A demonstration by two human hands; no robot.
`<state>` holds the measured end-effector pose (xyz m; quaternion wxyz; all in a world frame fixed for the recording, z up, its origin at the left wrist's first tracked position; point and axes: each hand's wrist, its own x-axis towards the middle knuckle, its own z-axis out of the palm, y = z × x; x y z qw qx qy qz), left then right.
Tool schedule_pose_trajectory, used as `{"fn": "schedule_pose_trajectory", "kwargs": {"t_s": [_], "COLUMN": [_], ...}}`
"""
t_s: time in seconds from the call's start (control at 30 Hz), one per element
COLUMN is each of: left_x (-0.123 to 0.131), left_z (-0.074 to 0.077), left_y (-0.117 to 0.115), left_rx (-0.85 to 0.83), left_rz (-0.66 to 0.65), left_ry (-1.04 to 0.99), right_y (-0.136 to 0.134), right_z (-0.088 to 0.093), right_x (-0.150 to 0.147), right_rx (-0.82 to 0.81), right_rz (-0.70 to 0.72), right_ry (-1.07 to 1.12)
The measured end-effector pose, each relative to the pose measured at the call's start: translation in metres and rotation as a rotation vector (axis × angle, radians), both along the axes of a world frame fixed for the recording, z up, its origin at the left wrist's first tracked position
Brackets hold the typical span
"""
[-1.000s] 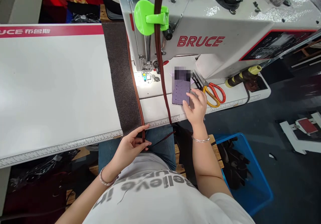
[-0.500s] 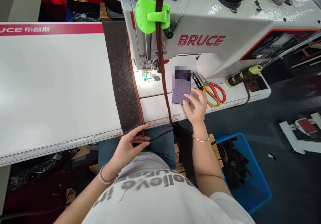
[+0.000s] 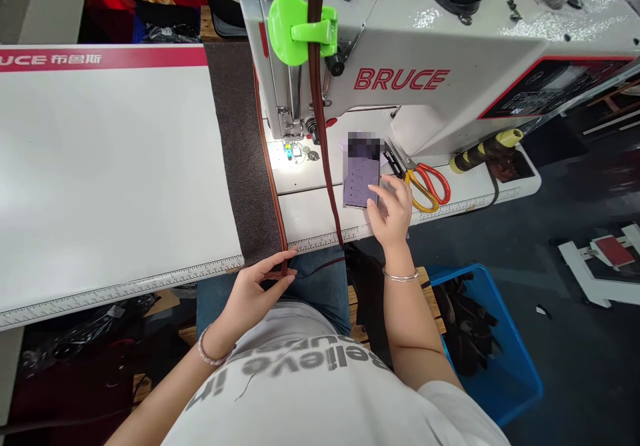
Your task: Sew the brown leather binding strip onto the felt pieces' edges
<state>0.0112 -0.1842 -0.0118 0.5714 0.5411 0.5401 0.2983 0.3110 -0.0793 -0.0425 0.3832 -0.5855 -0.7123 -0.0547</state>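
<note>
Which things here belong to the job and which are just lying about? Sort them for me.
Job: left hand, brown strip pinched in it, dark fabric panel, BRUCE sewing machine.

Lying about: phone under the right hand, red-and-yellow-handled scissors, black snips, blue crate.

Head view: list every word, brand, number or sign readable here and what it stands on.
"BRUCE": on the sewing machine's arm.
"UCE 布鲁斯": on the red band of the white table, cut off at left.
"Believe in": upside down on the white T-shirt.
Too small to read: the ruler markings along the table edge and the machine's control panel.
</note>
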Motion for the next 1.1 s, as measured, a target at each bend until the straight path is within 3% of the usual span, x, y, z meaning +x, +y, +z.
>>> {"fn": "schedule_pose_trajectory", "kwargs": {"t_s": [0.23, 0.37, 0.47, 0.63, 0.9, 1.1], "left_x": [-0.003, -0.003, -0.003, -0.006, -0.021, -0.033], "left_z": [-0.003, -0.002, -0.003, -0.005, -0.007, -0.014], "left_y": [0.0, 0.001, 0.001, -0.001, 0.0, 0.014], "left_rx": [0.154, 0.153, 0.154, 0.231, 0.685, 0.736], "left_rz": [-0.22, -0.384, -0.427, -0.411, -0.233, -0.166], "left_ry": [0.164, 0.225, 0.258, 0.292, 0.494, 0.54], "right_y": [0.0, 0.001, 0.001, 0.001, 0.001, 0.001], "right_z": [-0.001, -0.002, -0.001, 0.0, -0.001, -0.002], "right_x": [0.001, 0.0, 0.0, 0.0, 0.0, 0.001], "right_rx": [0.024, 0.007, 0.029, 0.012, 0.026, -0.002], "right_rz": [0.034, 0.013, 0.024, 0.024, 0.029, 0.013], "right_ry": [0.025, 0.025, 0.025, 0.013, 0.012, 0.015]}}
